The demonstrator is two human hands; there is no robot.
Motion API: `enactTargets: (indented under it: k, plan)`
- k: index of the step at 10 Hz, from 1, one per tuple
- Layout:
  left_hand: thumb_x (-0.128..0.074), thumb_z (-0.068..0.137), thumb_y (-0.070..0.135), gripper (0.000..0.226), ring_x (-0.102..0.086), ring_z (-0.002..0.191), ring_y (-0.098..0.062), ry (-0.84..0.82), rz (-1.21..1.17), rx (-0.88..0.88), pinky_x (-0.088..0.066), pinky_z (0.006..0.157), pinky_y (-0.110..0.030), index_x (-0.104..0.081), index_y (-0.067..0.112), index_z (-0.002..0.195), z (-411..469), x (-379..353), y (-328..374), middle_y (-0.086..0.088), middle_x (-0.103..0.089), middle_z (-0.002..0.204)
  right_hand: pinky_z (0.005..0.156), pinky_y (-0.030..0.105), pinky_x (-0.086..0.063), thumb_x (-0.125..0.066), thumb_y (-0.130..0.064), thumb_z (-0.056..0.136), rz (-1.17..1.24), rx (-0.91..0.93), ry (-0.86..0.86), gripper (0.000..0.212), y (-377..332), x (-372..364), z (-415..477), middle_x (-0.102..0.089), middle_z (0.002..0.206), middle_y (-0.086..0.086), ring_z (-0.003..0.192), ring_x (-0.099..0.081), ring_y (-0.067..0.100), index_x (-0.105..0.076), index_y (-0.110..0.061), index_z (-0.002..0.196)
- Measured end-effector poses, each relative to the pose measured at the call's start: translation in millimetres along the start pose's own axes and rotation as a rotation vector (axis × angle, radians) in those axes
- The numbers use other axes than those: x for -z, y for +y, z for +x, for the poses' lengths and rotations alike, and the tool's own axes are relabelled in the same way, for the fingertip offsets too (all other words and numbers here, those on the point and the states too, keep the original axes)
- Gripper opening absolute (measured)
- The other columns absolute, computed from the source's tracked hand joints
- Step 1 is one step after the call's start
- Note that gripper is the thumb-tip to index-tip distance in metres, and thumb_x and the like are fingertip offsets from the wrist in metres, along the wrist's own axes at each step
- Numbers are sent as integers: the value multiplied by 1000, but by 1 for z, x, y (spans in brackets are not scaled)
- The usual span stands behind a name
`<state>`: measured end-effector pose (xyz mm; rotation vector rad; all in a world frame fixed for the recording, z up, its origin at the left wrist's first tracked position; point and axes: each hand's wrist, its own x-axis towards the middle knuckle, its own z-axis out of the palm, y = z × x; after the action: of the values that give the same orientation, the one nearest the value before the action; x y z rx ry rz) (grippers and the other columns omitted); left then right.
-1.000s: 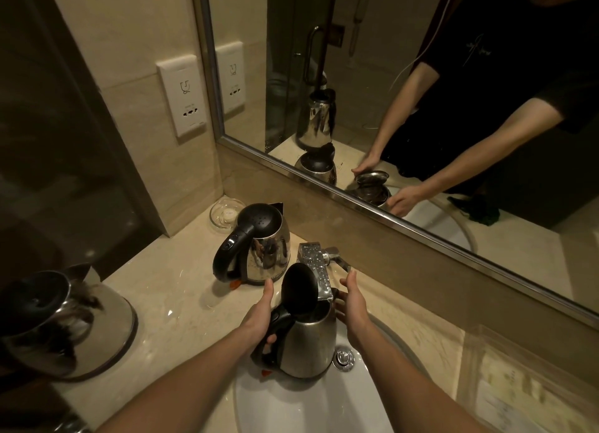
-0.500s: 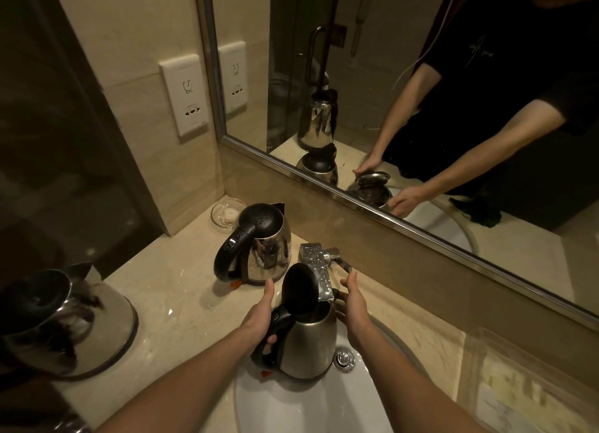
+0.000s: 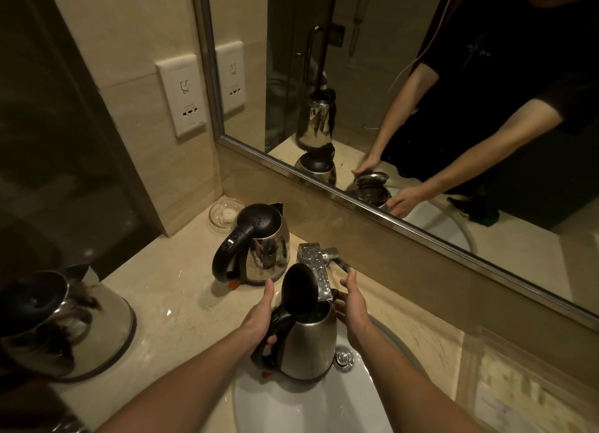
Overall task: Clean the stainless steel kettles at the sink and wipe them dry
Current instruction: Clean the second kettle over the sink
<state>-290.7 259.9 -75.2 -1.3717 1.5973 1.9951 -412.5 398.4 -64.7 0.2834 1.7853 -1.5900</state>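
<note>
Just under tap, open kettle, inside sink rim

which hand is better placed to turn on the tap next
Right. The right hand is open beside the kettle, close to the tap lever; the left hand grips the kettle, steadying it in the sink.

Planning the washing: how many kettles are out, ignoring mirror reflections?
3. An open-lidded kettle in the sink, left hand gripping its handle; a closed kettle on the counter behind it; a blurred kettle at far left. More may be off-frame.
</note>
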Motion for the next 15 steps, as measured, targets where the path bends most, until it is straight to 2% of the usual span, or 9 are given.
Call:
enactTargets:
  k: [2, 4, 5, 6, 8, 9, 11, 13, 15]
  plan:
    - [-19, 90, 79, 84, -47, 48, -16, 11, 21, -18, -39, 46, -24, -46, 19, 141, 1, 0, -1, -8, -53, 66, 111, 49, -29, -24, -66, 93, 10, 5, 0, 74, 2, 1, 2, -43, 144, 16, 130, -42, 33, -37, -15, 144]
    - [-21, 88, 81, 84, -47, 45, -15, -6, 4, -15, -38, 43, -24, -46, 22, 142, 4, 0, -3, -11, -58, 72, 112, 50, -27, -23, -66, 93, 3, 10, 7, 74, 3, 2, 3, -40, 147, 15, 132, -40, 33, -36, -15, 145]
    - [-20, 85, 84, 88, -47, 38, -14, -20, 5, 2, -38, 43, -25, -60, 14, 120, 4, 1, -4, -6, -56, 55, 112, 51, -27, -23, -67, 92, -4, 13, 6, 75, 3, 3, 4, -40, 147, 15, 132, -40, 34, -36, -15, 145]
    - [-20, 86, 83, 74, -47, 37, -13, -18, 2, 2, -38, 42, -25, -60, 23, 101, 3, 0, -3, -5, -56, 53, 112, 52, -27, -24, -66, 93, -1, 8, 8, 74, 3, 3, 5, -40, 146, 16, 131, -40, 35, -36, -15, 145]
    - [-19, 80, 88, 91, -44, 35, -14, -22, 18, 19, -37, 43, -25, -61, 8, 82, 6, 0, -4, -3, -50, 47, 112, 51, -27, -24, -68, 92, -7, 13, 10, 75, 3, 2, 4, -40, 146, 16, 132, -40, 34, -37, -16, 145]
    - [-19, 81, 88, 93, -45, 38, -15, -20, 19, 21, -37, 44, -25, -66, 8, 90, 6, 1, -4, -4, -51, 50, 112, 52, -26, -23, -69, 91, -15, 11, 20, 77, 3, 2, 4, -39, 147, 16, 132, -39, 34, -37, -16, 144]
    - [-19, 85, 85, 97, -46, 38, -13, -15, 41, 14, -38, 42, -24, -61, 8, 126, 4, 1, -4, -3, -52, 48, 112, 51, -27, -25, -66, 93, 6, 21, 6, 75, 2, 1, 3, -40, 146, 15, 131, -40, 34, -36, -15, 145]
    - [-17, 82, 86, 94, -45, 39, -14, -14, 63, 14, -39, 47, -26, -65, 5, 89, 0, 0, -3, -3, -50, 49, 111, 51, -28, -24, -66, 93, 4, 22, 5, 74, 1, 1, 1, -44, 144, 15, 129, -43, 34, -38, -14, 144]
    - [-18, 85, 84, 104, -47, 38, -12, 14, 63, 4, -39, 42, -24, -57, 2, 135, -4, -1, -1, -5, -54, 55, 111, 50, -29, -25, -67, 92, 9, 12, 15, 76, -1, 1, 2, -43, 144, 14, 130, -42, 32, -37, -13, 144]
